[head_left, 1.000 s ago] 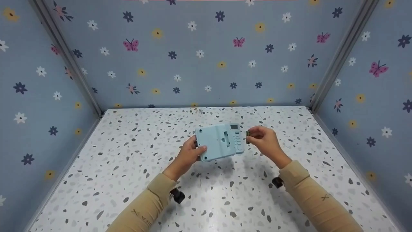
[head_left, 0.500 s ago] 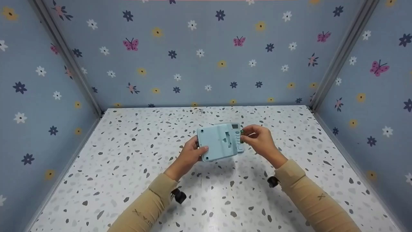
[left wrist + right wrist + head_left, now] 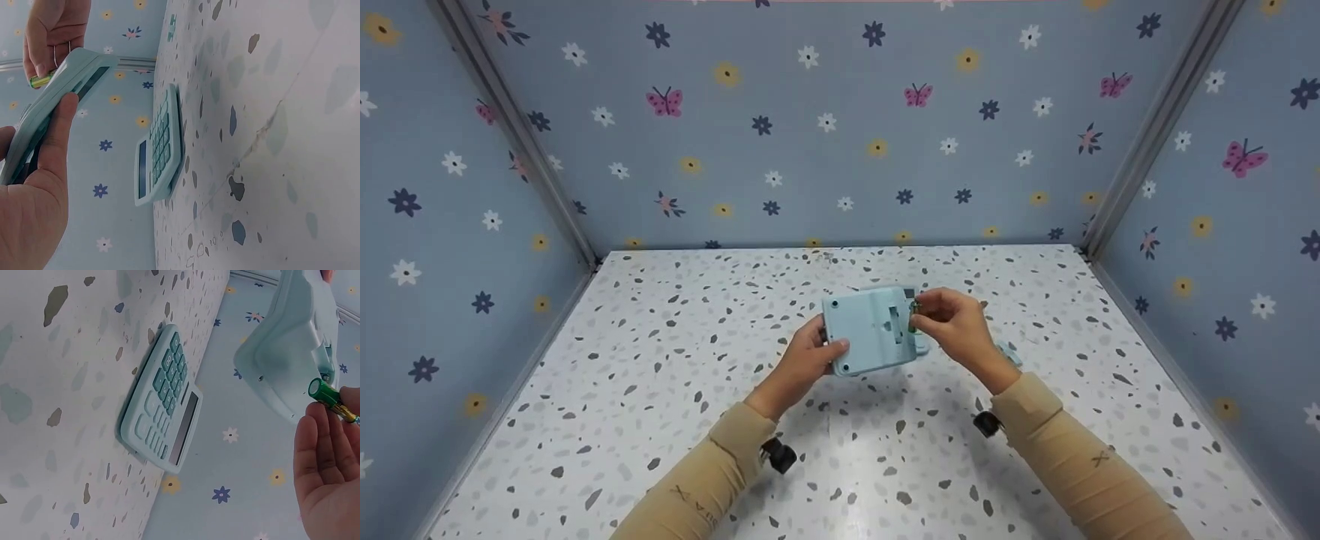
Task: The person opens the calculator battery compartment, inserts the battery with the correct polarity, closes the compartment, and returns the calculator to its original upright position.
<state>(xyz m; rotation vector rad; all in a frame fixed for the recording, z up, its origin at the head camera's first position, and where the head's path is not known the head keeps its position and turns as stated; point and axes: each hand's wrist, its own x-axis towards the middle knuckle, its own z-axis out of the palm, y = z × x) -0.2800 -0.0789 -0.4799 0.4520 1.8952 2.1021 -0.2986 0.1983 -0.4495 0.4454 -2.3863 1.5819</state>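
My left hand (image 3: 802, 360) grips the left edge of a light-blue calculator (image 3: 859, 330), thumb on its back, which faces up. An open battery slot (image 3: 895, 325) shows near its right side. A green battery (image 3: 322, 390) with gold on it is pinched between the thumb and fingers of my right hand (image 3: 956, 326). In the head view this battery is beside the slot, over the calculator's right edge. The right wrist view shows the battery apart from the slot, its end exposed. The left hand's other fingers are under the calculator, mostly hidden in the head view.
A second light-blue calculator (image 3: 163, 399) lies keys up on the speckled white tabletop (image 3: 682, 450), largely hidden beneath the held one in the head view. A small light-blue piece (image 3: 1009, 354) lies by my right wrist. Flower-patterned panels (image 3: 840, 112) stand on three sides.
My right hand has moved left with the battery, from beyond the lying calculator to the held calculator's edge. The small light-blue piece has come into view. The left hand has shifted slightly right.
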